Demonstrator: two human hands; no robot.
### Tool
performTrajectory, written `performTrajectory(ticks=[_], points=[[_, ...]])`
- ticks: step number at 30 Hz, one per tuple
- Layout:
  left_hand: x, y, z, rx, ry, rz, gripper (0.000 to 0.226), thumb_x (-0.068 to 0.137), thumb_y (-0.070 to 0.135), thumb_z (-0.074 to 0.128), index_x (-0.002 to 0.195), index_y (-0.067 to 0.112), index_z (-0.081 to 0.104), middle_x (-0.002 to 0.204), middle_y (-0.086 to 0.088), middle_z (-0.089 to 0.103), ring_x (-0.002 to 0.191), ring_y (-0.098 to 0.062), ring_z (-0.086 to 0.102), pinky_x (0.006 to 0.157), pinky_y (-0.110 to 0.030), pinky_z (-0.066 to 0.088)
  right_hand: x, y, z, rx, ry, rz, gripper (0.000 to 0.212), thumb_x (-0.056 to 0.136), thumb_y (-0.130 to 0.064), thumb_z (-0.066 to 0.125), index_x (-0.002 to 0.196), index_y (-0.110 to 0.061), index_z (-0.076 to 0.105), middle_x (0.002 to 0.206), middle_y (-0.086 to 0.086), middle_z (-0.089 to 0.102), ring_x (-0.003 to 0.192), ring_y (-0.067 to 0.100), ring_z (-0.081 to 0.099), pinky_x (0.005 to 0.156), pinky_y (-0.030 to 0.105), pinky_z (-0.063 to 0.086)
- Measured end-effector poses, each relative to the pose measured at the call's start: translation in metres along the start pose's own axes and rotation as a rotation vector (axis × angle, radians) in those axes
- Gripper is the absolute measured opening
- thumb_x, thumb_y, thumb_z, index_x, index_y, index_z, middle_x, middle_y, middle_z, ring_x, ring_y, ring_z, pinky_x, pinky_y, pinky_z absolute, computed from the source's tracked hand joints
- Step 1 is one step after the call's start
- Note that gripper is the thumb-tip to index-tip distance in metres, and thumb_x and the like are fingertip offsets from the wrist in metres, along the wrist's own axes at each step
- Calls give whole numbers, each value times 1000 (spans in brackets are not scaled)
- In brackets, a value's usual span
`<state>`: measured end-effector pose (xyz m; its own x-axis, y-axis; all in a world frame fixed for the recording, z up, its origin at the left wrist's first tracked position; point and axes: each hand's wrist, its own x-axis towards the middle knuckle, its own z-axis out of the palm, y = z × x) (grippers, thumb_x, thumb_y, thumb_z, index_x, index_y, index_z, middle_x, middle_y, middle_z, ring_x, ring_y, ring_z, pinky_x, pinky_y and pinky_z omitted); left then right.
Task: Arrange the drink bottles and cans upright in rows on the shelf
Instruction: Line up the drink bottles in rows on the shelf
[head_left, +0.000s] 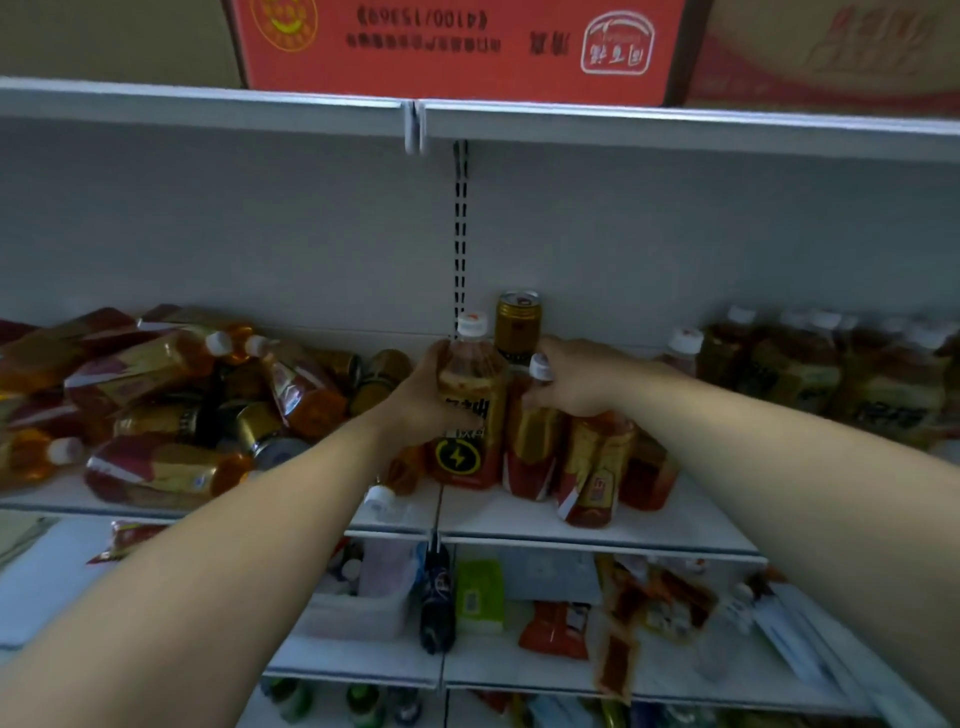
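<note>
My left hand (415, 400) grips an upright orange drink bottle (467, 415) with a white cap and a lightning mark, standing at the middle of the white shelf (571, 530). Right beside it, my right hand (571, 379) holds the top of a second bottle (535, 441) with a red and gold label. Two more such bottles (597, 473) stand against it on the right. A gold can (517, 322) stands upright behind them. On the left, a heap of bottles and cans (171, 410) lies on its side.
Upright bottles (831, 374) stand in rows at the shelf's right end. A loose bottle (384, 493) lies near the front edge under my left arm. Red cartons (457, 47) sit on the shelf above. Lower shelves (519, 665) hold snack packets and other goods.
</note>
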<state>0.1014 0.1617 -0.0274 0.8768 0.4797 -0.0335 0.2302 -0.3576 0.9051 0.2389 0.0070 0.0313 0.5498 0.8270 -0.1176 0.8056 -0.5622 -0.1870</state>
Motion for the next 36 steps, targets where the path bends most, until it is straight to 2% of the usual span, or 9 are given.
performTrajectory(ticks=[2,6,12,17,21,24,27,33,36], points=[[4,-1,2,-18,57,14,102,62,-3,81,140,19,20,108,5,56,102,-14,58,76,-22,51,3,1,1,2,13,-3,48,88,-50,60,118,-17,44,108,4,55,90,21,53,79,35,45],[0,-4,5,-64,131,42,96,58,-2,84,133,19,28,107,0,58,93,-10,62,68,-20,53,2,2,4,83,46,-14,33,88,-47,60,98,-20,44,90,0,51,79,18,52,59,31,35],[-27,6,10,-99,366,82,86,57,8,87,125,26,36,107,3,62,91,-4,63,70,-19,50,-5,-2,-10,306,224,-114,34,89,-38,61,112,-17,49,98,-2,54,75,12,50,55,28,33],[-56,38,-1,-151,507,159,79,59,14,86,120,33,40,103,7,64,87,-1,66,66,-17,52,-23,-11,-50,556,480,-236,20,90,-32,59,104,-29,44,87,-17,46,73,0,46,53,21,32],[-81,60,-12,-178,615,215,85,59,22,87,130,26,41,108,4,64,94,-10,64,78,-29,54,-46,-16,-67,756,581,-239,27,89,-30,64,109,-31,46,96,-10,54,81,5,52,58,18,39],[-97,72,-15,-185,595,266,84,61,21,87,131,26,41,108,6,63,95,-8,63,79,-28,53,-68,-23,-70,850,652,-242,35,88,-26,66,119,-25,50,100,-9,56,88,10,56,63,13,44],[-114,79,-14,-198,520,306,79,63,17,86,128,28,43,107,8,63,92,-2,64,75,-22,52,-94,-30,-67,865,757,-221,46,88,-28,65,131,-22,48,109,-12,54,101,8,53,81,17,43],[-141,95,9,-218,382,387,72,64,13,84,123,29,45,105,11,62,86,11,62,64,-6,48,-148,-34,-56,838,851,-112,40,93,-25,57,132,-20,49,113,-8,53,104,9,52,85,19,40],[-147,105,33,-233,287,406,75,63,14,85,125,28,45,105,12,62,87,10,62,65,-5,47,-176,-13,-52,762,857,-34,41,93,-25,58,133,-19,49,115,-6,54,107,10,52,90,22,43]])
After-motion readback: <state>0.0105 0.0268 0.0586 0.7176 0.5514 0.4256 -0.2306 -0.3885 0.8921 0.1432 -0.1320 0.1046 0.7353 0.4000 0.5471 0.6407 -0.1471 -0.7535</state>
